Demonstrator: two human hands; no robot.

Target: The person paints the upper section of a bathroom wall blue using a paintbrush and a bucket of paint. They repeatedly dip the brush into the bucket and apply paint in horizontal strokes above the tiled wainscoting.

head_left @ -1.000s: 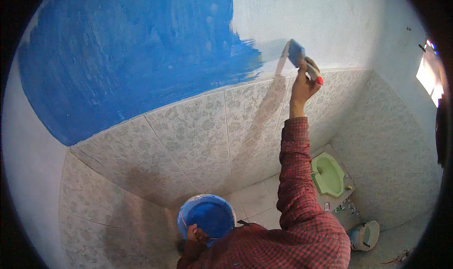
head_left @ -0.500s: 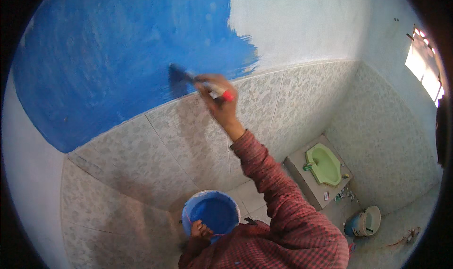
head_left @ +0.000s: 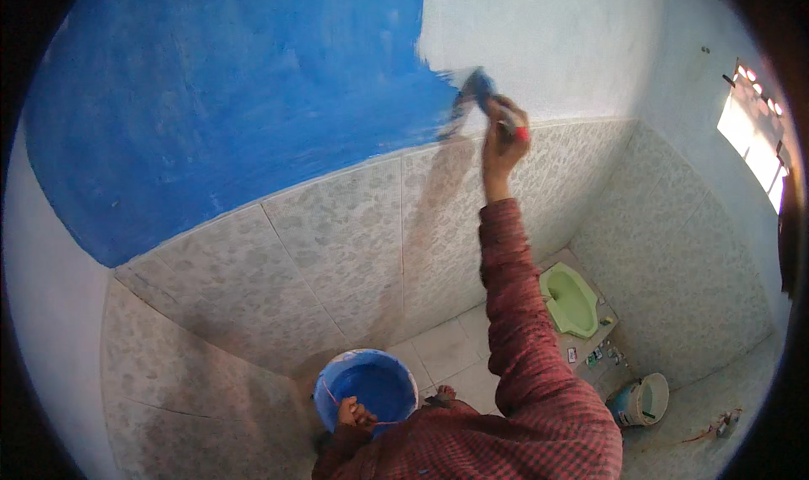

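Observation:
My right hand [head_left: 506,139] is closed round the handle of a paintbrush [head_left: 480,85], whose red handle end shows past my fingers. The brush head, blurred by motion, is at the wall by the ragged right edge of the blue painted area [head_left: 253,92], against the white wall [head_left: 539,42]. Low in front of me, my left hand [head_left: 356,412] is closed on the thin handle of a paint bucket [head_left: 367,359]. Blue paint [head_left: 371,386] lies inside the bucket.
Patterned tiles [head_left: 337,227] cover the wall's lower part. On the right are a green squat toilet [head_left: 571,299] on a raised step, small items [head_left: 602,353] beside it, and a second bucket [head_left: 645,400]. A bright window [head_left: 754,134] is at the upper right.
My right hand has carried the paintbrush rightward and slightly up, from within the blue area to its right edge. My left hand stays on the bucket's handle.

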